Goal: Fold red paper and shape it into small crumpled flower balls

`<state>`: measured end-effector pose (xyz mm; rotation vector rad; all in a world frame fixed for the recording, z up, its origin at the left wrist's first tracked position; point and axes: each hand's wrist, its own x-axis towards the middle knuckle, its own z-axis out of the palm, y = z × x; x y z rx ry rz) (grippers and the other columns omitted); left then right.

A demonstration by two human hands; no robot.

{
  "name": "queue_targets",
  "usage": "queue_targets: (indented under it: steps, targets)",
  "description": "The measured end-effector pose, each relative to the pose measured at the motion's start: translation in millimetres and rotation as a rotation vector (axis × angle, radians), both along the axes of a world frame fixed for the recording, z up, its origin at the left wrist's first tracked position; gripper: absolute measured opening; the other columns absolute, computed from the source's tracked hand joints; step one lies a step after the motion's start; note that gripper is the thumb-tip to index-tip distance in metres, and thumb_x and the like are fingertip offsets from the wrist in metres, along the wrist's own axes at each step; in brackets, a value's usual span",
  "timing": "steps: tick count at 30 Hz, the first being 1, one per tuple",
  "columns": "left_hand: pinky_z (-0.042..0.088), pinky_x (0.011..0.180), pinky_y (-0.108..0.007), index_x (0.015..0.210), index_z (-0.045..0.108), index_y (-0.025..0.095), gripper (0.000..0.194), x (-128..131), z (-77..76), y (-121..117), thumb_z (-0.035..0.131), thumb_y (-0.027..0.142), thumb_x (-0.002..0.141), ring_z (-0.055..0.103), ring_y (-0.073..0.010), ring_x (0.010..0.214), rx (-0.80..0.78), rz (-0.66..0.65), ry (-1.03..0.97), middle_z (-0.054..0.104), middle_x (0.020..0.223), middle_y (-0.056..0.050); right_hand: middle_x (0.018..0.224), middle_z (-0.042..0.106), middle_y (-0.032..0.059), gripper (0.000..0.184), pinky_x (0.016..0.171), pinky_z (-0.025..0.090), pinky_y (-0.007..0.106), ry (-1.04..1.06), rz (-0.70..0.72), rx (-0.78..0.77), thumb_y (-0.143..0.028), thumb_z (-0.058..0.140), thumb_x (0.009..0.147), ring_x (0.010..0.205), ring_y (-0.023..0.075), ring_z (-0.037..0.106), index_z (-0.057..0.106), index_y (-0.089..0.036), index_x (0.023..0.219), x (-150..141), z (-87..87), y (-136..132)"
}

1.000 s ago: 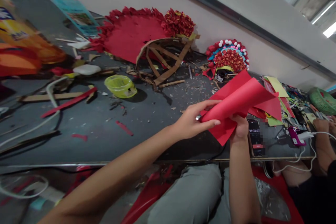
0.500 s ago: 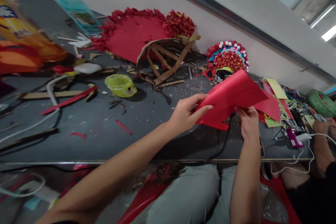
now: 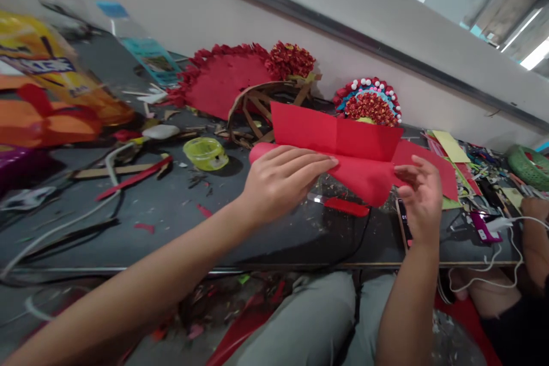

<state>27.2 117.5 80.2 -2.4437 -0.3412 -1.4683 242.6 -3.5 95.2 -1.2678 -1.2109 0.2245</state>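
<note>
A sheet of red paper (image 3: 362, 174) is partly unfolded above the table, its far part standing up with a crease and its near part curving down. My left hand (image 3: 281, 180) is closed on the paper's left side, fingers straight across the top; the thumb is hidden. By the right edge of the sheet, my right hand (image 3: 420, 197) has its fingers apart and slightly bent, with nothing visibly gripped. A utility knife with a red handle (image 3: 347, 206) lies on the table below the paper. Beside my right wrist is a phone (image 3: 404, 220).
A yellow-green plastic bowl (image 3: 206, 154), a brown strip frame (image 3: 253, 106) and red ruffled decorations (image 3: 231, 83) stand left and behind. Another beaded decoration (image 3: 371, 100) leans at the wall. Paper sheets (image 3: 450, 146) and a green basket (image 3: 529, 166) are right, near another person's arm (image 3: 536, 234).
The folded red paper has opened out and extends further left. My left hand has moved over its top side, and my right hand has loosened its fingers. More of the knife and phone shows.
</note>
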Motion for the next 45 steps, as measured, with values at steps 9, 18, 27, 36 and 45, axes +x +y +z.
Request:
queue_targets:
  steps: [9,18,27,36,45]
  targets:
    - [0.053,0.068,-0.03,0.098,0.063,0.017,0.019,-11.1,14.1,-11.5,0.057,0.006,0.084,0.069,-0.0171,0.074,0.133,0.068,-0.003,0.074,0.085,-0.003,0.105,0.069,0.0034,0.063,0.086,0.052,0.035,-0.225,0.088,-0.195,-0.036,0.072,0.072,0.092,0.0181,0.065,0.049,-0.031,0.13,-17.4,5.8,-12.0]
    - [0.046,0.095,-0.052,0.113,0.057,0.016,0.036,-39.1,26.3,-11.0,0.057,0.042,0.089,0.058,-0.0248,0.112,-0.305,0.301,-0.275,0.061,0.121,-0.01,0.1,0.073,0.0018,0.024,0.082,0.053,0.031,-0.081,0.081,-0.065,-0.029,0.067,0.078,0.089,0.0162,0.067,0.068,-0.028,0.102,-14.3,-2.6,-4.4]
    - [0.059,0.067,-0.025,0.122,0.05,0.025,0.053,-55.2,19.0,-20.2,0.059,0.057,0.081,0.067,-0.0145,0.076,-0.825,-0.11,-0.27,0.068,0.092,-0.003,0.093,0.072,0.0033,0.022,0.072,0.051,0.029,-0.065,0.055,-0.123,-0.028,0.064,0.077,0.082,0.0158,0.065,0.067,-0.023,0.098,-6.7,-6.2,1.1]
    - [0.054,0.045,-0.021,0.114,0.064,0.013,0.063,-60.0,12.4,-24.7,0.051,0.066,0.081,0.068,-0.0177,0.063,-0.817,0.147,-0.171,0.072,0.097,-0.004,0.103,0.072,0.0074,0.033,0.076,0.053,0.031,0.088,0.052,-0.177,-0.032,0.071,0.07,0.087,0.0175,0.066,0.068,-0.021,0.101,-11.6,-5.8,5.8]
    - [0.061,0.063,-0.029,0.108,0.067,0.012,0.063,-50.1,16.7,-28.9,0.051,0.066,0.08,0.071,-0.0239,0.078,-0.828,0.19,-0.244,0.074,0.088,-0.005,0.103,0.072,0.0075,0.03,0.086,0.049,0.036,0.035,-0.016,-0.186,-0.035,0.069,0.073,0.096,0.0206,0.065,0.069,-0.022,0.1,0.6,-14.6,7.2]
